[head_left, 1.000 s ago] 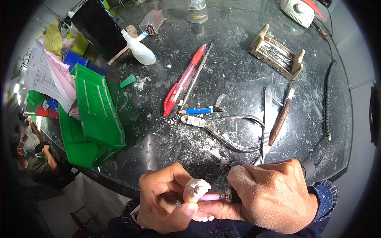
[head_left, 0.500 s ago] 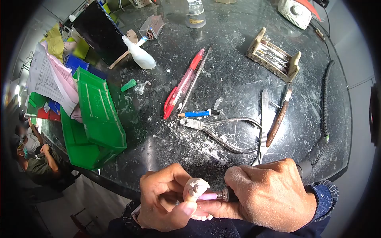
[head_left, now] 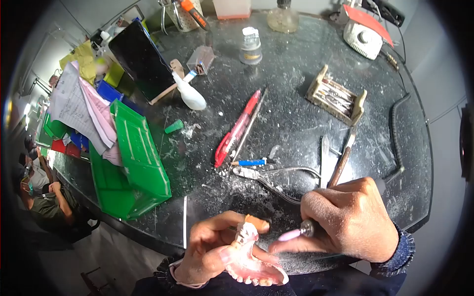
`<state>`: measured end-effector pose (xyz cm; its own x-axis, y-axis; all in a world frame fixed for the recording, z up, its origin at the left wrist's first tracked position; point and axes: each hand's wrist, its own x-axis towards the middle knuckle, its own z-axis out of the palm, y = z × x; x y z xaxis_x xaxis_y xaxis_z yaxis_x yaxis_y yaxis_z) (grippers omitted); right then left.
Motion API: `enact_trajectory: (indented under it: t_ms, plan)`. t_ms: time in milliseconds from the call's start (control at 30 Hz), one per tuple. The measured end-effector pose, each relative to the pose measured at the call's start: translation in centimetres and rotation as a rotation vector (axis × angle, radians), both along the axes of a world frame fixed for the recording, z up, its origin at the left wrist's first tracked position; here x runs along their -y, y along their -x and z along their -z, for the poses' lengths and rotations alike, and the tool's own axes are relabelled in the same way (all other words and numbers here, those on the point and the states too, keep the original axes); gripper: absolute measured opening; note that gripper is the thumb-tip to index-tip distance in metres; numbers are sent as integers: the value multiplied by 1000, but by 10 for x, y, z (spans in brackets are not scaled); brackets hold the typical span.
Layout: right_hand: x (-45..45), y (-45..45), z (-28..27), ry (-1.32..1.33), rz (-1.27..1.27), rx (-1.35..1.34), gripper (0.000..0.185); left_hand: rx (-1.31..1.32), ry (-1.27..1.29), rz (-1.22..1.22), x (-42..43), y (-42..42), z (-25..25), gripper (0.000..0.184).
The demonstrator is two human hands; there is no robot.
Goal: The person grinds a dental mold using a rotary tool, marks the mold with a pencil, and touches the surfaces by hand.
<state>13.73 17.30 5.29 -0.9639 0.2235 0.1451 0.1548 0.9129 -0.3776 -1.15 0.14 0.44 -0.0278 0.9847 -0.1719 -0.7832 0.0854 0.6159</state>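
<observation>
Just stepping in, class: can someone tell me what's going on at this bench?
A person's left hand holds a pink denture-like piece with teeth along its edge. The right hand grips a rotary-style tool with a pink tip, which stands apart from the piece. Pliers and a red pen lie beyond, amid white dust.

Looks like a dental lab, folks: pink plastic denture with white teeth [head_left: 252,264] at 6 o'clock, glossy black benchtop [head_left: 291,111] speckled with white powder [head_left: 256,190], grubby cream-coloured rack [head_left: 357,109] of slim metal tools at 2.
</observation>
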Motion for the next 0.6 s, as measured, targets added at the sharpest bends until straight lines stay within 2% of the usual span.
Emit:
enact_trajectory:
  t_ms: [100,233,367,400,433,600]
  plan:
    - [7,6,0,-146,14,-70,48,135,-32,-25,-2,-1,0,45]
    - [17,8,5,-144,7,-52,48,11,-12,-45,-3,0,1,46]
    - [14,9,7,-180,68,-42,44,119,64,-125,-7,-4,-10,45]
    - [10,8,8,-180,72,-50,43,10,33,-164,-9,-6,-8,44]
    - [7,7,8,-178,77,-57,42,41,17,-146,-8,-6,-4,44]
    - [3,10,4,85,341,-28,49,153,35,-112,-3,-2,-4,43]
